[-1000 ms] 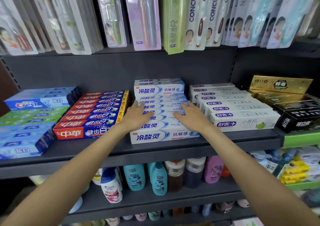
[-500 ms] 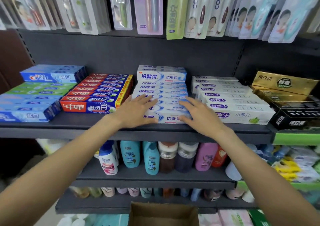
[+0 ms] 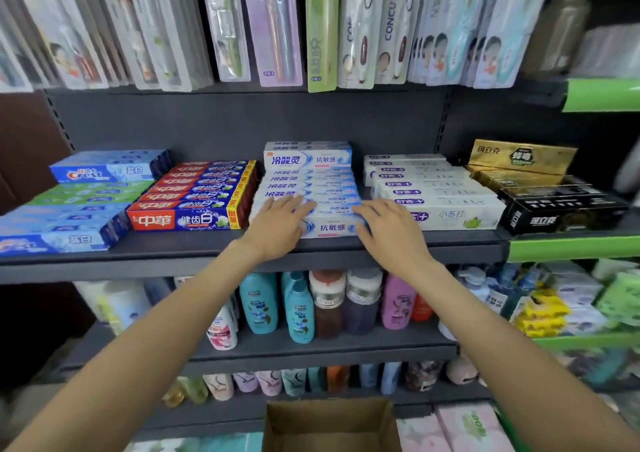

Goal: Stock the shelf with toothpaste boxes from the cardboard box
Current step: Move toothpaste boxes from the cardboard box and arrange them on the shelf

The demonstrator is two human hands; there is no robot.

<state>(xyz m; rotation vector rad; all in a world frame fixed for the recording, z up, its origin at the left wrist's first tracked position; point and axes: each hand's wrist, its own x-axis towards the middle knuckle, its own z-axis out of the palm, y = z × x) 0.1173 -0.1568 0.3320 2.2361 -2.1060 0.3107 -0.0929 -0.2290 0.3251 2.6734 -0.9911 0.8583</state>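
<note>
Both grips flat and open, left hand [image 3: 278, 224] and right hand [image 3: 389, 233] resting on front toothpaste boxes [image 3: 327, 226], cardboard box [image 3: 330, 424] below.

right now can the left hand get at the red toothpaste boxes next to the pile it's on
Probably yes. The left hand lies flat on the white-blue toothpaste boxes, and the red toothpaste boxes sit directly beside it at the shelf front, with nothing between.
</note>
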